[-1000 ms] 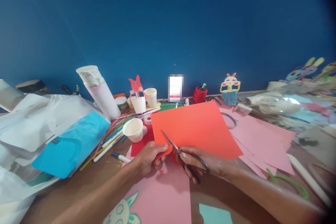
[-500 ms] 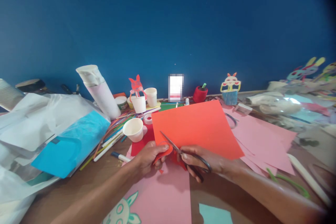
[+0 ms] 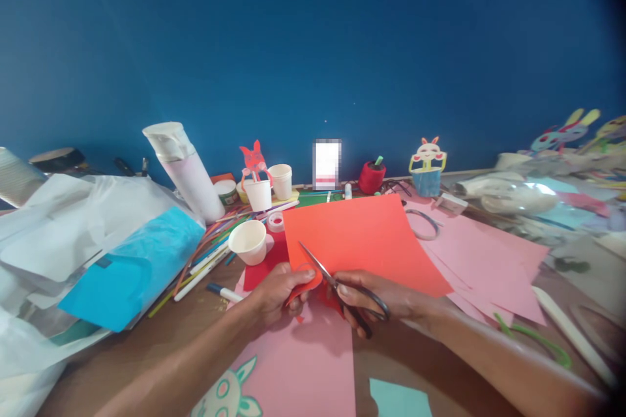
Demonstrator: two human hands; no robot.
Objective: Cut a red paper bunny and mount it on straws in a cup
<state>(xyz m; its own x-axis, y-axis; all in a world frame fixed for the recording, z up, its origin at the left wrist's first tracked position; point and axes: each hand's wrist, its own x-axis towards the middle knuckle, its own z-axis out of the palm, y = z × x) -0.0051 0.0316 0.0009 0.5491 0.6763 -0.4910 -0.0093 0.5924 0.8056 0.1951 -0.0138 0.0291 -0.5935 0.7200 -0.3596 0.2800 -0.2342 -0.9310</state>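
Observation:
My left hand (image 3: 288,290) pinches the near left corner of a large orange-red sheet (image 3: 362,234), thumb on top. In my right hand (image 3: 364,296) are black-handled scissors (image 3: 320,267), their blades pointing up and left across the sheet beside my left thumb. A curved cut edge shows by that thumb. Below both hands lies pink paper (image 3: 313,365), with a rabbit face cutout (image 3: 227,394) outlined in green at its lower left. Part of the orange-red paper hangs beneath the scissors, half hidden by my right fingers.
An open white cup (image 3: 248,242), a tape roll (image 3: 276,221) and several pens stand or lie left of the sheet. Plastic bags with blue paper (image 3: 132,273) fill the left side. Pink sheets (image 3: 489,254) lie to the right. A blue wall (image 3: 313,45) rises behind.
The far right part of the orange-red sheet has dipped slightly toward me, showing more of the dark ring behind it. My right hand and the scissor handles have shifted slightly left.

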